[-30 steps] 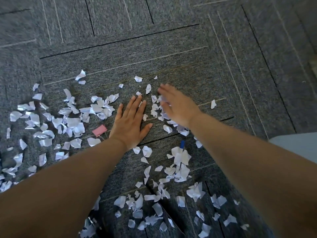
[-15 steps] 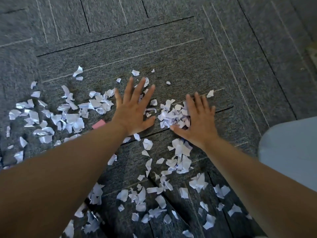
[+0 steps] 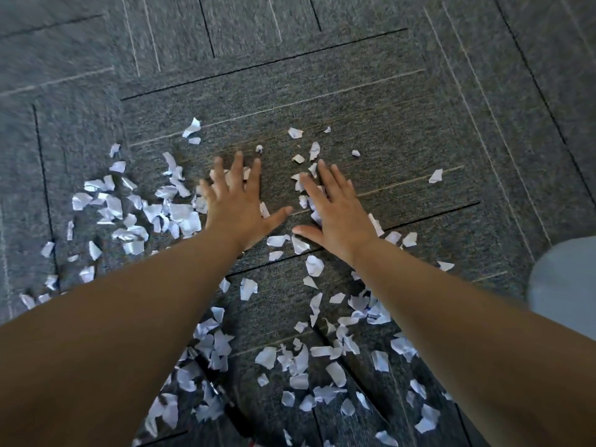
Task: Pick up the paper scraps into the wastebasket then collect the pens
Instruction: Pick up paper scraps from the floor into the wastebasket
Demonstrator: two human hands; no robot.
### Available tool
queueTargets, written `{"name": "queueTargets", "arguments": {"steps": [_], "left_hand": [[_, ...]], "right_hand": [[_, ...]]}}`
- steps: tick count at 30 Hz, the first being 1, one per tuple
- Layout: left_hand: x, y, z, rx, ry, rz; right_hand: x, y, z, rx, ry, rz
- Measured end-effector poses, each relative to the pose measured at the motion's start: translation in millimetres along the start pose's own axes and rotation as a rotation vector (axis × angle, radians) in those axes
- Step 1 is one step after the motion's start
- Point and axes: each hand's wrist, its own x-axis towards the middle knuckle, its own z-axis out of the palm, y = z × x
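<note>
We are looking down at a grey carpet laid in square tiles that are differing slightly in tone. Dark seams are crossing it at angles, and thin pale lines are running alongside some of them. At the right edge a blurred, rounded pale blue shape is covering part of the carpet. A small red bit is showing at the bottom edge.

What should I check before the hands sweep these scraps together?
1. The left hand flat and open on the carpet: ok.
2. The right hand flat and open: ok.
3. The paper scraps gathered in one pile: not ok, scattered all around.
4. The wastebasket within reach: cannot tell; the pale blue shape at the right edge is unclear.
5. The pens located: cannot tell.
</note>
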Motion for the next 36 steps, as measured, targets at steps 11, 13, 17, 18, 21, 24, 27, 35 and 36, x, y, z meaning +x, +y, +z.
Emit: {"name": "queueTargets", "arguments": {"steps": [11,13,17,18,21,24,27,35,36], "left_hand": [[-38,10,13,0.022,0.145,0.279],[-46,10,16,0.029,0.107,0.328],[-68,7,19,-0.010,0.063,0.418],[-76,6,20,-0.043,0.071,0.409],[-99,4,15,-0.149,0.093,0.399],[-124,1,-6,-0.166,0.077,0.359],[-153,4,-47,-0.157,0.088,0.293],[-240,124,-166,-0.224,0.246,0.476],[-247,145,-178,-0.241,0.262,0.514]], "right_hand": [[-41,-22,38,-0.108,0.182,-0.175],[-49,-27,42,-0.102,0.257,-0.194],[-69,-32,46,-0.113,0.360,-0.197],[-75,-32,46,-0.094,0.350,-0.200],[-91,-34,41,0.027,0.315,-0.182],[-109,-38,21,0.026,0.306,-0.211],[-136,-45,-28,0.026,0.381,-0.157],[-275,-39,-191,0.050,0.771,-0.108],[-294,-29,-207,0.013,0.806,-0.086]]}}
